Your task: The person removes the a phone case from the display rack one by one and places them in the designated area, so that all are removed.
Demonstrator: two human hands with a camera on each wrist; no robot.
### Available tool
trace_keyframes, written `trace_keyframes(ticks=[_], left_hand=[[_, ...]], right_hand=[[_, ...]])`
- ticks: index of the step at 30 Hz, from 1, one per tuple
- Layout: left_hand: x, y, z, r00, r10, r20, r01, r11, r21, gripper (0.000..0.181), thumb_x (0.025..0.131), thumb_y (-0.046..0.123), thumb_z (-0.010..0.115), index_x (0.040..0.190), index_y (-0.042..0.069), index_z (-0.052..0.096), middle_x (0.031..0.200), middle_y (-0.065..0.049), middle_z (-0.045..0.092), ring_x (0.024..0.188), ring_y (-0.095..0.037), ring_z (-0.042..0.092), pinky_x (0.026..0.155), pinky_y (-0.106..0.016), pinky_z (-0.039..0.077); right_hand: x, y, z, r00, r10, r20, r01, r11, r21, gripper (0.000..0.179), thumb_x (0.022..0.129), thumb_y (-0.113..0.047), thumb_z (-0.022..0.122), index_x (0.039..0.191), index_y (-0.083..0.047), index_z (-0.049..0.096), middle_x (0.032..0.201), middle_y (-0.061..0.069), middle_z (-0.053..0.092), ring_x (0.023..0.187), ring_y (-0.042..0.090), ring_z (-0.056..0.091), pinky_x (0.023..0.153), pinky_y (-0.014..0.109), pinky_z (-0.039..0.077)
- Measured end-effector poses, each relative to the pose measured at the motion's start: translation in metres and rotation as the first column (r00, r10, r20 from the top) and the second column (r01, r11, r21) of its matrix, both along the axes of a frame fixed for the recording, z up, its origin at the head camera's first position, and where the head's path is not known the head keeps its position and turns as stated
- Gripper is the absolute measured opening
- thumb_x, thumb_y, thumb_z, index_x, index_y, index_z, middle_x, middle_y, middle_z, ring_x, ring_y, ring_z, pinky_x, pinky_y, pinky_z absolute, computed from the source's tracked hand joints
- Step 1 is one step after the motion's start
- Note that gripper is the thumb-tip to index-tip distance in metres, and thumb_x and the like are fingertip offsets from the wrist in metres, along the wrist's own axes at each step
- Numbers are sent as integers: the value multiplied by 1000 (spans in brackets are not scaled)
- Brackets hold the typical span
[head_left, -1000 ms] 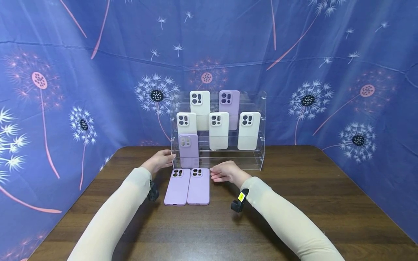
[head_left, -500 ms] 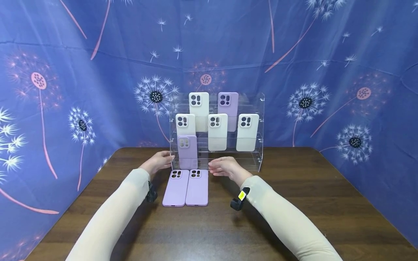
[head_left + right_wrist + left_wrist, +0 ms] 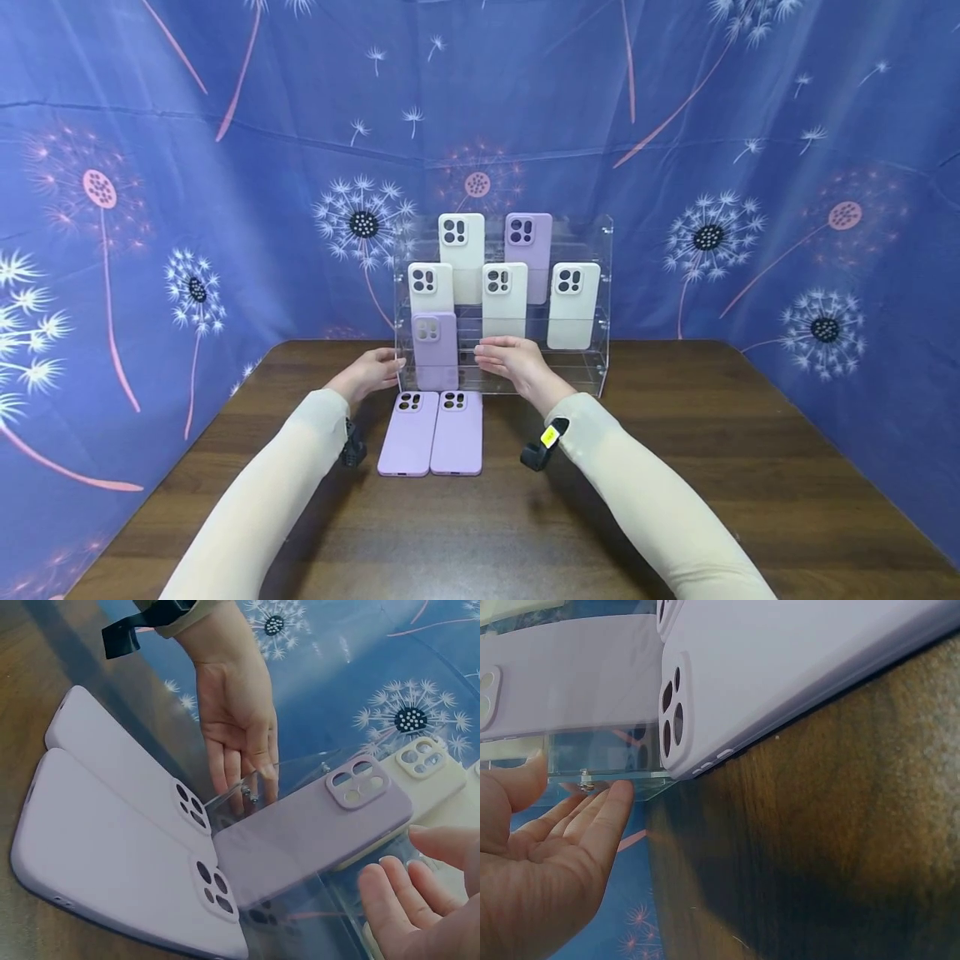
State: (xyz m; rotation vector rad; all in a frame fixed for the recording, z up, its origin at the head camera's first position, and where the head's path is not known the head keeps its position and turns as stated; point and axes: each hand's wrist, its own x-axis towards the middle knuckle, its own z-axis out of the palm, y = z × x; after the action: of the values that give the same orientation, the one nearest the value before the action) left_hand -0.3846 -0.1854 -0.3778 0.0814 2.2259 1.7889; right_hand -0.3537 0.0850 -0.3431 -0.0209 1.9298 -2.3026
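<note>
phone case (image 3: 435, 346), lilac, stands long axis upright low in the clear stand (image 3: 564, 380) — between the left hand (image 3: 367, 372), unclenched at the stand's left edge, and the right hand (image 3: 521, 365), loose and empty just right — neither plainly nearer.

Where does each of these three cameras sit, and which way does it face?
Head: worn on the head, facing forward and down at the clear stand; left hand, right hand and pale sleeves show.
Left wrist: worn there, facing the stand's side and two lying purple cases; only the left hand shows.
Right wrist: worn there, facing the cases and stand; the right hand shows low right, the left hand beyond.
Shared: both wrist views show the left hand and the lying cases.
</note>
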Motion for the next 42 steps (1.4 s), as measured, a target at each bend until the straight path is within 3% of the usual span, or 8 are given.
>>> trace_keyframes(ticks=[5,9,16,20,24,35,42], left_hand=[[-1,2,2,1000,10,-3,-10,1000,14,58,104,9,41,150,-12,12,152,-33,25,140,-45,29,117,-46,36],[0,2,2,1000,8,7,-8,1000,4,58,104,9,41,150,-12,12,152,-33,25,141,-45,29,117,-46,37],[2,3,1,1000,-2,22,2,1000,-24,58,104,9,41,150,-11,12,153,-32,24,141,-45,29,117,-45,37],[2,5,1,1000,-10,6,10,1000,-24,58,104,10,42,150,-12,12,152,-33,24,140,-45,30,117,-46,37],[0,5,2,1000,-4,-3,4,1000,-9,57,104,8,41,149,-13,14,151,-33,26,140,-45,30,116,-47,37],[0,2,-3,1000,-5,4,5,1000,-16,57,104,9,41,150,-12,13,152,-33,26,140,-45,30,117,-46,37],[-2,1,-2,1000,2,-5,-2,1000,-4,55,104,8,40,149,-13,15,151,-33,28,139,-45,32,117,-46,37]], right_hand=[[-8,-5,6,1000,-24,-13,24,1000,-6,39,88,4,66,126,11,57,116,22,67,86,17,72,91,31,60],[-14,-10,6,999,-46,-27,46,999,-5,39,87,5,67,125,11,58,121,24,65,99,27,70,95,34,58],[-22,-17,1,996,-65,-56,65,998,-2,37,85,6,68,120,13,61,109,19,70,88,21,71,100,40,55],[-27,-20,-1,995,-78,-66,80,996,25,34,84,3,70,117,11,63,109,20,70,104,34,68,100,40,55],[-30,-24,0,994,-90,-64,95,992,83,33,84,-2,73,115,8,66,115,21,68,113,36,64,100,38,55],[-33,-34,-11,996,-77,-32,81,985,152,34,83,-8,76,112,8,68,109,19,71,109,36,66,99,40,55],[-40,-39,-9,999,-46,20,41,979,199,36,84,-8,75,115,7,67,115,21,68,108,33,67,97,37,57]])
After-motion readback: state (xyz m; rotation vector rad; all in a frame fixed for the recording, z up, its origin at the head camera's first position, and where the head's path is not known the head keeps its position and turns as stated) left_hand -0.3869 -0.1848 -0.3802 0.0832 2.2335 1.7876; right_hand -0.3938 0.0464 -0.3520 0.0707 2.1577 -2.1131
